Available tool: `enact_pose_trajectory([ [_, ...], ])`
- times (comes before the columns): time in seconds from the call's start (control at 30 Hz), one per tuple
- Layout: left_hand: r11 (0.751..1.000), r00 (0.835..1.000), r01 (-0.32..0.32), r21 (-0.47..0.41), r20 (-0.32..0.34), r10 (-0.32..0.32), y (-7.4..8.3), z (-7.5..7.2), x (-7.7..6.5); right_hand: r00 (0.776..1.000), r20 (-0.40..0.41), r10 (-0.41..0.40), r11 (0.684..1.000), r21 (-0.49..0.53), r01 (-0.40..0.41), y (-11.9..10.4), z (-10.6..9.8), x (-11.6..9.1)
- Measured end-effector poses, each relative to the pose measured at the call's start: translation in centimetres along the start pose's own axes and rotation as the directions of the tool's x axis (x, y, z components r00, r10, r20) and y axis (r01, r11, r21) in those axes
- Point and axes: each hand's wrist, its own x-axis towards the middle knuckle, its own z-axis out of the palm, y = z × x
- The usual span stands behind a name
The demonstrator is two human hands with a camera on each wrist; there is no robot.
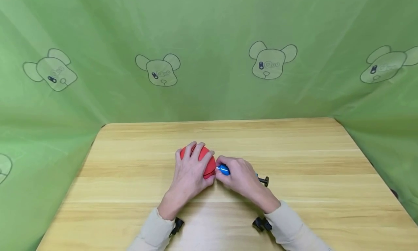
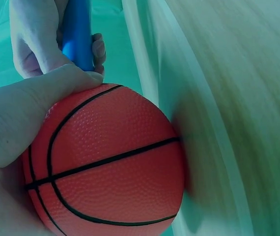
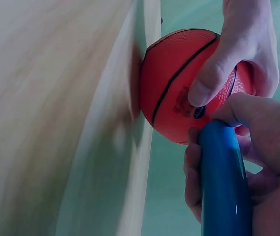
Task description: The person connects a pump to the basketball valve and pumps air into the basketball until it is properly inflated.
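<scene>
A small red basketball (image 1: 208, 163) with black lines rests on the table under my left hand (image 1: 191, 170). The fingers of that hand spread over the top and curl round its far side, and its thumb presses near a dark round spot in the right wrist view. My right hand (image 1: 240, 175) grips a blue ball pump (image 3: 224, 182) by its barrel, close beside the basketball. A thin metallic needle shows between the pump's front end and the ball. The pump's black handle (image 1: 266, 181) sticks out behind the right hand. Where the needle meets the ball is hidden by fingers.
The wood-grain table (image 1: 130, 193) spreads round both hands. Behind it and at the sides hangs a green curtain (image 1: 215, 95) with bear-head drawings. Black wrist mounts (image 1: 261, 224) sit at both light sleeves (image 1: 287, 222), low over the table.
</scene>
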Motion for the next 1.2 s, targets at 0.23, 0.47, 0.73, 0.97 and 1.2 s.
enact_pose_trajectory([
  [0.23, 1.0, 1.0, 0.002, -0.011, -0.005, -0.002, 0.03, 0.09, 0.06, 1.0, -0.023, 0.0, 1.0, -0.02, -0.001, -0.14, 0.14, -0.11],
  [0.47, 1.0, 0.999, 0.022, 0.021, 0.035, -0.023, 0.16, -0.06, 0.07, 0.999, -0.006, 0.049, 0.997, 0.057, -0.049, -0.6, 0.21, 0.33],
  [0.73, 0.999, 0.999, 0.021, 0.033, 0.043, -0.022, 0.21, -0.13, 0.19, 1.0, 0.022, 0.006, 1.0, -0.028, -0.005, -0.32, 0.53, 0.54],
  [0.97, 1.0, 0.999, 0.017, 0.007, 0.033, -0.017, -0.05, -0.01, 0.22, 0.998, 0.029, -0.058, 0.997, -0.055, 0.059, 0.14, 0.28, 0.6],
  [1.2, 1.0, 0.999, 0.027, 0.005, 0.046, -0.027, -0.23, 0.03, 0.32, 0.995, 0.043, -0.093, 0.995, -0.035, 0.095, 0.34, -0.02, 0.25],
])
